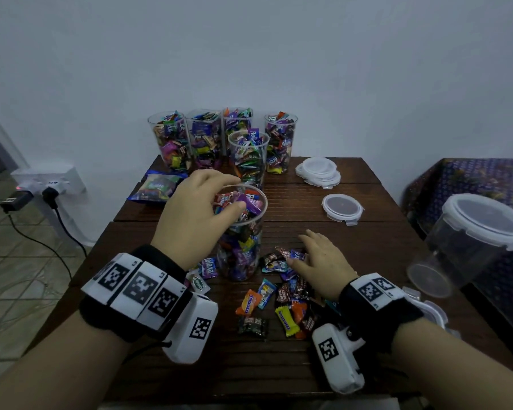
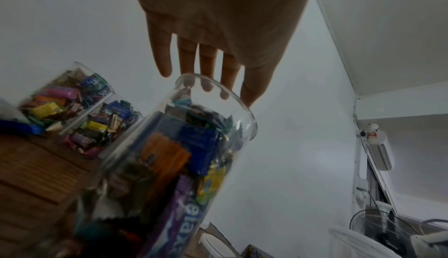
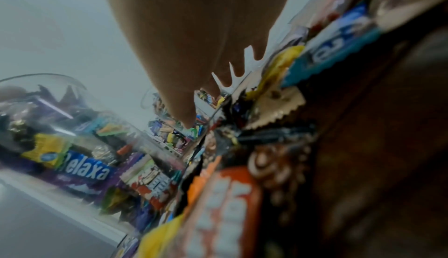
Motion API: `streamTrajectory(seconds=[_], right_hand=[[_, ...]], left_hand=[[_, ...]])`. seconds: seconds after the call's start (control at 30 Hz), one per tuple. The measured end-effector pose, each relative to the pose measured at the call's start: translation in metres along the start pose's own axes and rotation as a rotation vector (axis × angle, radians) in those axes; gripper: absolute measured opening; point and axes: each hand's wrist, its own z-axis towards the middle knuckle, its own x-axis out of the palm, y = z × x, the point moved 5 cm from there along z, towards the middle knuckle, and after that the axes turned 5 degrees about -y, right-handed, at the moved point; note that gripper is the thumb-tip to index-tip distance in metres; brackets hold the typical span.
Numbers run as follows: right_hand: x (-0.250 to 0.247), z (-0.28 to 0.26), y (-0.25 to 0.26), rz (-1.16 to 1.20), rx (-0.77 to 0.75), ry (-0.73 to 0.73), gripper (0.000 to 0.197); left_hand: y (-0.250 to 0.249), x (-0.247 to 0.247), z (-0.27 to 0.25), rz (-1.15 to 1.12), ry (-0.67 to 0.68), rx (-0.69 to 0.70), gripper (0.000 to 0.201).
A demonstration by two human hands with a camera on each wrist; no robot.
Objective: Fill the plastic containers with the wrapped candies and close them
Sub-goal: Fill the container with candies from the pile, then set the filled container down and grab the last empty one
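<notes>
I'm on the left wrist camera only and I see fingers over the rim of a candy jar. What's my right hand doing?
Observer: The right hand lies flat, fingers straight, on the loose candies spread on the table just right of that jar.
Operator: Any lids nearby?
Observer: One lid lies alone on the table beyond the right hand, and a stack of lids sits further back.
Operator: How many are already filled?
Observer: Five other jars full of candies stand behind yours toward the wall, all without lids.
</notes>
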Motion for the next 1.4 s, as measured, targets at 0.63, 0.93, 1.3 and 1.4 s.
streamTrajectory(seconds=[0.63, 0.93, 1.3, 1.4], right_hand=[[0.016, 0.003, -0.015, -0.148, 0.028, 0.112, 0.070], [0.017, 0.004, -0.015, -0.154, 0.019, 0.130, 0.071], [0.020, 0.003, -0.017, -0.129, 0.021, 0.137, 0.072], [0.020, 0.004, -0.018, -0.121, 0.023, 0.136, 0.072]], left_hand=[[0.023, 0.018, -0.004, -0.272, 0.078, -0.280, 0.101], [0.055, -0.010, 0.061, -0.290, -0.222, -0.318, 0.107], [0.115, 0.034, 0.112, -0.011, -0.228, -0.389, 0.100], [0.122, 0.040, 0.113, -0.011, -0.224, -0.407, 0.100]])
